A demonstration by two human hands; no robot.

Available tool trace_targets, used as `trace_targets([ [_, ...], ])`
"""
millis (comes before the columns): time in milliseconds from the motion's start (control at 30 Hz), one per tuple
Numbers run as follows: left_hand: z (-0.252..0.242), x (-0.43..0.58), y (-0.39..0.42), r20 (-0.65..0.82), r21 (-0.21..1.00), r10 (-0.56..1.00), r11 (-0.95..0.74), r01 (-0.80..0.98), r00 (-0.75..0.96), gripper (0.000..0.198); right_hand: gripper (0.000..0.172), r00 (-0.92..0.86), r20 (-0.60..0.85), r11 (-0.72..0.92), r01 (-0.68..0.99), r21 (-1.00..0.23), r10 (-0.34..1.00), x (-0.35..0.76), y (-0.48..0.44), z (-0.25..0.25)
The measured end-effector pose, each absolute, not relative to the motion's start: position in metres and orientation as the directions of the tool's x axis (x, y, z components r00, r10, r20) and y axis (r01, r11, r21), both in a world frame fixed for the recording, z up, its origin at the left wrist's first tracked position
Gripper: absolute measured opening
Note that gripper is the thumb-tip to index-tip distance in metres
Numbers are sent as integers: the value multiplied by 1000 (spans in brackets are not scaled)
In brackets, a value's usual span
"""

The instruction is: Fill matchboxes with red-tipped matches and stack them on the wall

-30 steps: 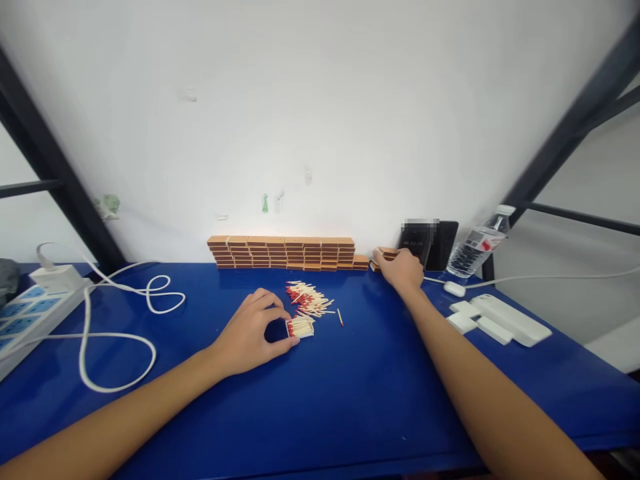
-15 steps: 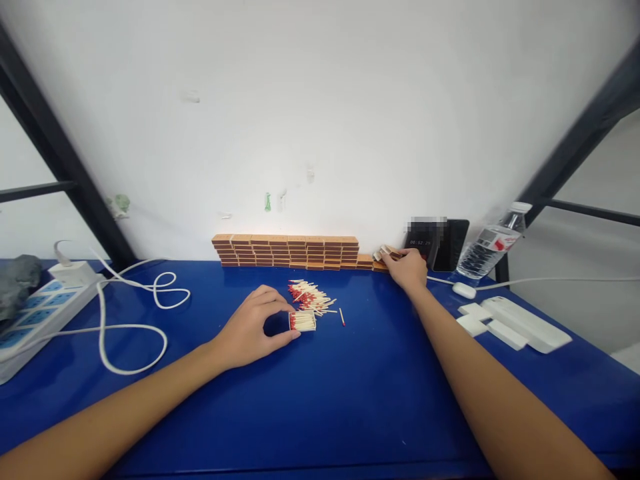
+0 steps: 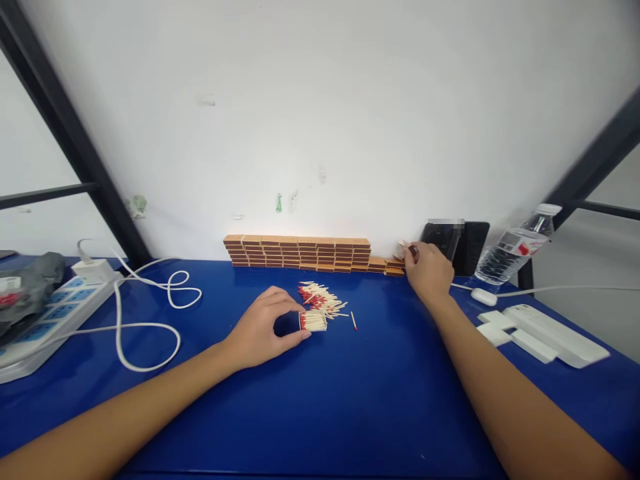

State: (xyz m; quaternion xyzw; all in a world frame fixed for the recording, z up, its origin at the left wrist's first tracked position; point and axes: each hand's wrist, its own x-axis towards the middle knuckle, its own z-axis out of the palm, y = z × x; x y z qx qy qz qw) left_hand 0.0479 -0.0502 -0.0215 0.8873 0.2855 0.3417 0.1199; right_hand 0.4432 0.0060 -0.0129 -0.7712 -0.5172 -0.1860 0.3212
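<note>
Between its thumb and fingers my left hand [image 3: 270,327] holds a small white tray of matches [image 3: 313,321], red heads toward the palm. Just behind the tray lies a loose pile of red-headed matches [image 3: 323,299], with a single match [image 3: 354,321] to its right. Stacked matchboxes [image 3: 300,252] form a long low wall at the back, lower at its right end. At that end my right hand [image 3: 427,267] is closed on a matchbox piece [image 3: 404,249], which its fingers partly hide.
A tilted water bottle [image 3: 517,247], dark phones [image 3: 473,248], a white earphone case [image 3: 484,297] and white blocks [image 3: 534,345] are at the right. A power strip [image 3: 65,307] and looping white cables [image 3: 120,333] lie at the left.
The view has shifted, so the scene appears further right. My right hand has moved slightly right from the low end of the stack with its piece. My left hand keeps hold of the tray.
</note>
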Motion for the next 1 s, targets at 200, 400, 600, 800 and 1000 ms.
trace_targets([
  [200,-20,46,-45,600,410,685,-707,577,413,28,28,23,631,44,995,-91,775,423,-17,20],
  [400,-20,46,-46,588,440,704,-691,574,398,26,26,-276,268,341,911,-234,923,398,-24,13],
  [600,-19,47,-48,599,433,687,-711,555,412,27,57,-203,188,264,872,-411,961,399,-24,8],
  [800,-19,47,-46,588,435,697,-700,567,409,26,39,-237,37,233,892,-387,971,401,-22,3],
  [1000,-19,46,-44,563,446,723,-674,589,401,30,52,-284,208,351,808,-474,936,373,-34,12],
])
